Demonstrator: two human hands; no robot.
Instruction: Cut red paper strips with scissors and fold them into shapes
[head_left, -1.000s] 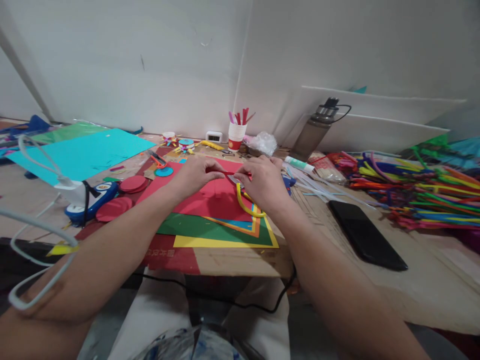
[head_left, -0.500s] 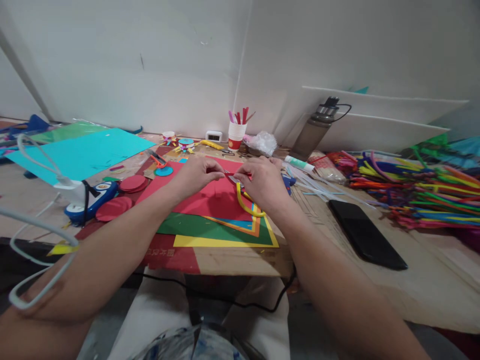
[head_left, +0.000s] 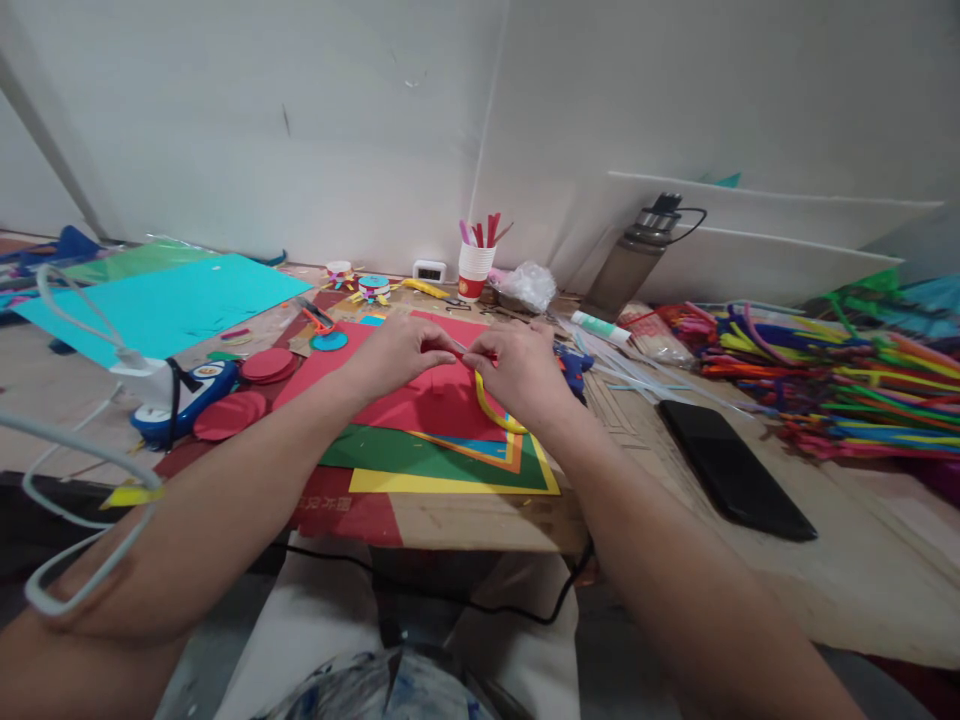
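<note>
My left hand (head_left: 401,352) and my right hand (head_left: 517,362) meet above a sheet of red paper (head_left: 405,405). The fingers of both are pinched together on a small, narrow red paper strip (head_left: 458,350), mostly hidden by the fingertips. Below my right hand lies a curved yellow handle (head_left: 491,410), which looks like part of a pair of scissors; the rest is covered by the hand. Under the red sheet are green paper (head_left: 375,450) and yellow paper (head_left: 450,483), with blue and orange edges showing between.
Red paper discs (head_left: 229,415) lie at left beside a blue device (head_left: 187,395) with a white plug and cables. Behind stand a paper cup (head_left: 475,272) with sticks and a bottle (head_left: 630,260). A black phone (head_left: 735,470) and bundled pipe cleaners (head_left: 862,370) are at right.
My hands have drawn closer together, so the red strip between the fingertips shows less. The yellow handle is more covered by my right hand.
</note>
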